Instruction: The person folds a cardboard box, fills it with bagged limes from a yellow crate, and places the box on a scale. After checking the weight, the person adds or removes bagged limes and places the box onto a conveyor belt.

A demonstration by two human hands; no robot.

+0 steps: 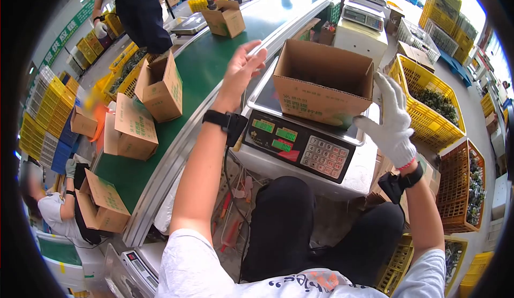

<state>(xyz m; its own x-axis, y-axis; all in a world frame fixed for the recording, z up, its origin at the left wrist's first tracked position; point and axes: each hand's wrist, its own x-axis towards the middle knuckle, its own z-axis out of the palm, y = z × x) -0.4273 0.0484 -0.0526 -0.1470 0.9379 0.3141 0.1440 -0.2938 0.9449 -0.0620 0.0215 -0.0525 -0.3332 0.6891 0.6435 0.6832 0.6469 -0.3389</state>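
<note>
An open cardboard box (324, 95) with printed sides sits on a weighing scale (300, 147) right in front of me. The scale's green displays and number keypad face my knees. My left hand (243, 73), bare, is raised to the left of the box with its fingers stretched out and nothing in them. On the other side, my right hand (390, 117) wears a white glove. Its fingers are spread, with thumb and fingertips right at the box's right edge. Each wrist carries a black strap with a small device. The bottom inside the box is in shadow.
A green conveyor belt (195, 78) runs along my left, carrying several open cardboard boxes (140, 129). Yellow crates (428, 129) of dark green produce and a brown crate (447, 191) stand to my right. Two people (134, 9) (56, 207) are across the belt.
</note>
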